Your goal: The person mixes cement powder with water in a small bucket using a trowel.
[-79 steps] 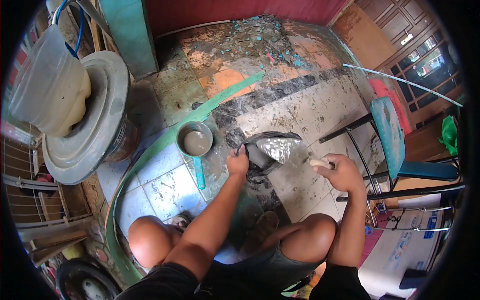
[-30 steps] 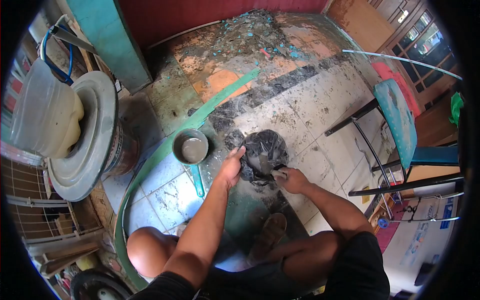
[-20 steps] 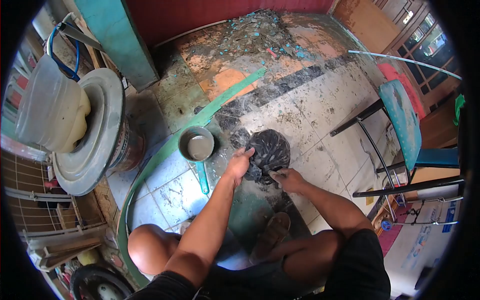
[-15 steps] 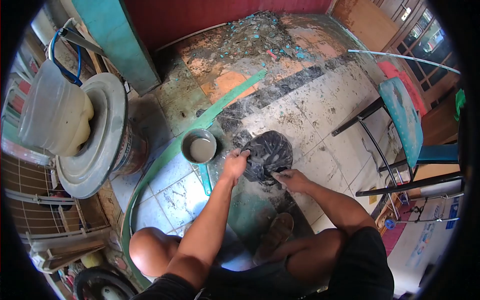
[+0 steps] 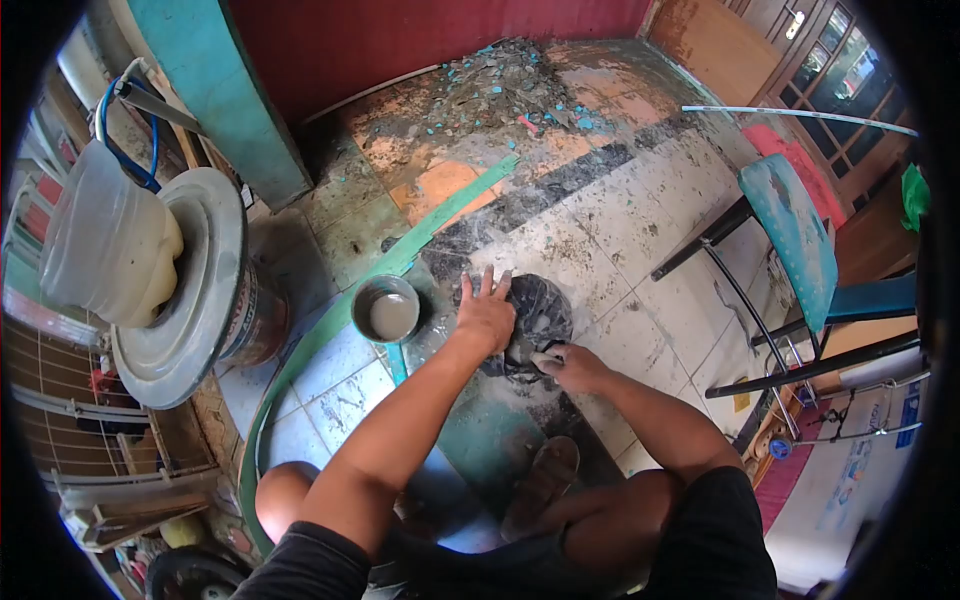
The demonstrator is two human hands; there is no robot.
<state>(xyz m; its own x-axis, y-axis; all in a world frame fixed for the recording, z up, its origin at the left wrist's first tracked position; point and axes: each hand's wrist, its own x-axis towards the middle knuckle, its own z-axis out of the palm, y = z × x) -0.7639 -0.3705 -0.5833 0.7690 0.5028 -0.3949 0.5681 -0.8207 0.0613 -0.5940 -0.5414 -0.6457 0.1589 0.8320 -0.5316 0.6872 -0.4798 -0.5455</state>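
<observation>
A black plastic bag with grey powder about it lies on the floor in front of me. My left hand is over the bag's left side, its fingers spread and pointing away from me. The fingers of my right hand are closed on the bag's near right edge. Left of the bag stands a round pot with a teal handle and grey liquid inside.
Rubble is heaped by the red wall. A green strip curves along the floor at left. A lidded bucket bears a cut plastic bottle. At right stands a teal chair.
My left hand has let go of the bag's edge and opened, its fingers now spread over the bag. My right hand stays at the bag. The view has shifted slightly.
</observation>
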